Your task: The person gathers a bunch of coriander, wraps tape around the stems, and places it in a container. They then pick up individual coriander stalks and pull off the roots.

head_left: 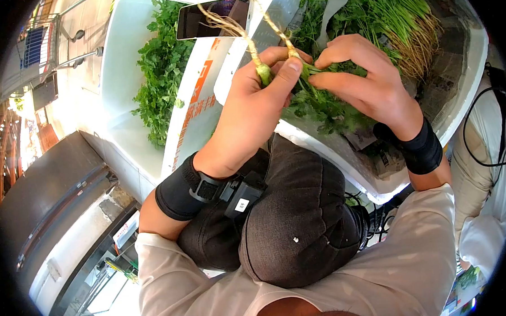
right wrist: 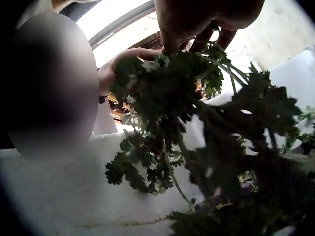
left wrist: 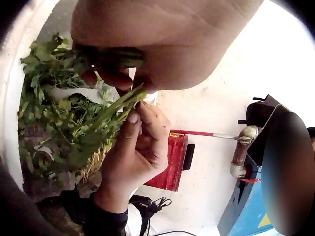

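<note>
My left hand (head_left: pixel 250 104) grips two coriander-like herb plants near their root ends, the thumb pressed over one pale root (head_left: pixel 288 43). The other plant's root (head_left: pixel 254 52) sticks out above the index finger. My right hand (head_left: pixel 374 82) pinches the green stems (left wrist: pixel 115 105) just beyond the left thumb, with its fingertips close to the left hand's. Leaves (right wrist: pixel 162 83) hang below the hands in the right wrist view. In the left wrist view the left palm (left wrist: pixel 162 44) hides part of the held plants.
A white foam box (head_left: pixel 343 165) under the hands holds a herb bundle (head_left: pixel 393 16) with brown roots and newspaper. To the left, another white box (head_left: pixel 122 79) contains leafy greens (head_left: pixel 162 77). A phone (head_left: pixel 213 18) lies across the box rims. My knee (head_left: pixel 295 229) is close below.
</note>
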The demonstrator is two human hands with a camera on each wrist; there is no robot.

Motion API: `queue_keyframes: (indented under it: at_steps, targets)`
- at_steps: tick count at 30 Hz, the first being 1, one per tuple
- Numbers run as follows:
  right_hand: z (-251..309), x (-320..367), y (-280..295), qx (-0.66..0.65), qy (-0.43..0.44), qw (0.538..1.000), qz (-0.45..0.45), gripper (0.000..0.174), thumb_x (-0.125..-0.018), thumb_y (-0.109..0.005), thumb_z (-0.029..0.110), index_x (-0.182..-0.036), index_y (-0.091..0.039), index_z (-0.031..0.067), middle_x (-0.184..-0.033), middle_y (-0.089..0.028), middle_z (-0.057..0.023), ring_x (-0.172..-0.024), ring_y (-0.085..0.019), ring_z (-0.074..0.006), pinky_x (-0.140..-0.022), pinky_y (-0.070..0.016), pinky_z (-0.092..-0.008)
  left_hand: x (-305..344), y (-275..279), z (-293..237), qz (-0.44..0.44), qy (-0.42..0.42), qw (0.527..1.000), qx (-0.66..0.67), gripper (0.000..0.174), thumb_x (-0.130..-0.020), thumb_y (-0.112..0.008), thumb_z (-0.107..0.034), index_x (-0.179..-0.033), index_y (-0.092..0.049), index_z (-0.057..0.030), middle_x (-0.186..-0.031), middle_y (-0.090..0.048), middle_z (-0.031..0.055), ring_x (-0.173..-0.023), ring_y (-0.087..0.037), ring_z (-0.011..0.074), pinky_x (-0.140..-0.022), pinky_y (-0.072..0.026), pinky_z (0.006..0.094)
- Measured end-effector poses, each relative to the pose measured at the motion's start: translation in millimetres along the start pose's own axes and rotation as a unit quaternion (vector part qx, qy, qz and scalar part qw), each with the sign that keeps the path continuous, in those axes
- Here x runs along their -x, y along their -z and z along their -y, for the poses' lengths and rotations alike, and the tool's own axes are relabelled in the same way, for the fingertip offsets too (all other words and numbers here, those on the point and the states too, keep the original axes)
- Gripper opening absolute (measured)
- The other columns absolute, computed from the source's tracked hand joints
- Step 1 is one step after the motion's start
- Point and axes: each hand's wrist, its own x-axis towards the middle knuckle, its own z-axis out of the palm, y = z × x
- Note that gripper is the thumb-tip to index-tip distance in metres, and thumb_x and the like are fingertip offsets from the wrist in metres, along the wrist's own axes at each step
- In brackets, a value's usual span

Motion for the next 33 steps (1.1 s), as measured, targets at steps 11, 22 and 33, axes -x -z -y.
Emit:
queue_keyframes:
  at_steps: [11, 22, 33]
  targets:
    - [2.7, -4.1, 2.7, 0.009, 0.009, 1.0, 0.022, 0.027, -0.071, -0.075, 0.006, -0.098, -0.072, 0.0078, -0.107, -0.067, -0.0069, -0.094, -0.066, -0.0275, -0.081, -0.0533, -0.0378, 0.1, 2.2, 0.1, -0.001, 0.007, 1.0, -0.026, 0.023, -0.106, -0.058, -0.023, -0.115, -0.068, -0.0036, -0.074, -0.053, -0.007, -0.065, -0.045, 0.002, -0.058, -0.0364, 0.0207]
    - [8.4, -0.9, -5.6, -0.153, -0.069, 0.985, -0.034, 0.026, -0.084, -0.067, -0.005, -0.108, -0.065, 0.002, -0.102, -0.064, -0.0124, -0.088, -0.064, -0.0299, -0.079, -0.0529, -0.035, 5.1, -0.2, -7.6, 0.065, 0.033, 0.99, -0.12, 0.03, -0.107, -0.057, -0.027, -0.124, -0.064, -0.003, -0.085, -0.058, -0.0047, -0.077, -0.053, 0.0046, -0.069, -0.0424, 0.0211]
    - [17.1, 6.3, -13.0, -0.3, -0.236, 0.922, -0.059, 0.016, -0.098, -0.06, 0.001, -0.114, -0.062, 0.0012, -0.106, -0.062, -0.0045, -0.096, -0.06, -0.0116, -0.085, -0.0478, -0.0272, 4.1, -0.3, -2.0, 0.097, 0.018, 0.991, -0.094, 0.023, -0.105, -0.06, -0.025, -0.113, -0.066, -0.0043, -0.08, -0.056, -0.0046, -0.072, -0.052, 0.0048, -0.065, -0.0436, 0.0235]
